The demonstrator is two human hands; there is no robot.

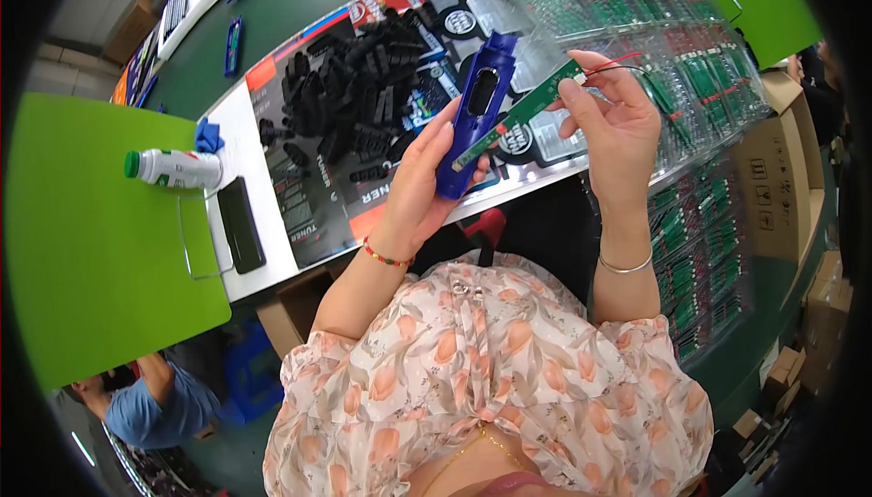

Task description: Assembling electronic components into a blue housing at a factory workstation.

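My left hand [422, 179] grips a long blue plastic housing [479, 102] with an oval opening, held upright above the table edge. My right hand [618, 120] pinches a narrow green circuit board [531, 106] with red and black wires trailing from its upper end. The board's lower end lies across the front of the blue housing, near my left thumb. A pile of small black plastic parts [354, 88] lies on the printed mat just beyond my left hand.
Clear plastic trays of green circuit boards [708, 70] stack at the right. A black phone [241, 224] and a white bottle with a green cap [173, 168] lie at the left, by a green panel [91, 243]. Cardboard boxes [781, 188] stand far right. Another person in blue [150, 402] sits lower left.
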